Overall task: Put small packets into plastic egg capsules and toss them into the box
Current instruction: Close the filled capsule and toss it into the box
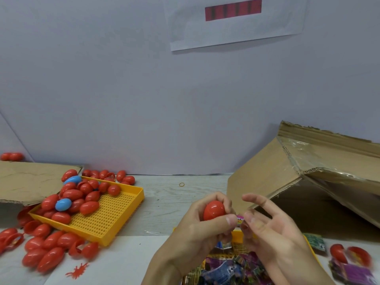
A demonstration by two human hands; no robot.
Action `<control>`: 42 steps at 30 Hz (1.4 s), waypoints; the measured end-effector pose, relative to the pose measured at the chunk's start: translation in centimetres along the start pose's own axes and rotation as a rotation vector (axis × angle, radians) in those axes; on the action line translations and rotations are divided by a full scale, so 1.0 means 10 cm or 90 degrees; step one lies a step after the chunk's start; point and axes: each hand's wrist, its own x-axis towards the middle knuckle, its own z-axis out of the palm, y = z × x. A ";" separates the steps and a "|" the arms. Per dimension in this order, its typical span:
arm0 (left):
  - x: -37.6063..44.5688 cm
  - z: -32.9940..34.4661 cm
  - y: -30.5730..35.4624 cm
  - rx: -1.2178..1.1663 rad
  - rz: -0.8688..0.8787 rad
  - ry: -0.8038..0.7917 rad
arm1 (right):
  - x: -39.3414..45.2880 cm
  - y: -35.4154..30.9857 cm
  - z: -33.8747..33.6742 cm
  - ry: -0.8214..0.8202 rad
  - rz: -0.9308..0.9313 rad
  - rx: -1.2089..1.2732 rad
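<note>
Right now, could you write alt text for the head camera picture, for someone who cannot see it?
A left hand grips a red plastic egg while the right hand pinches a small packet against it. A yellow tray of red and blue eggs sits left; a tipped cardboard box lies right.

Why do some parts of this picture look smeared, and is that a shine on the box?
Head view: the right hand and the capsules at the lower right edge are motion-blurred; the red egg in the left hand is sharper, with a small highlight. Tape on the box glares. The wide lens bends the edges.
</note>
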 end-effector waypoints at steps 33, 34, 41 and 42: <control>0.03 0.00 -0.04 0.099 -0.011 0.072 | 0.04 0.02 -0.04 0.037 0.196 -0.101; 0.03 0.00 -0.05 0.099 -0.016 0.073 | 0.04 0.02 -0.05 0.035 0.199 -0.091; 0.04 0.02 -0.05 0.064 -0.031 0.085 | 0.05 -0.01 -0.05 0.070 0.151 -0.025; 0.04 0.02 -0.05 0.064 -0.033 0.087 | 0.05 -0.01 -0.05 0.071 0.148 -0.023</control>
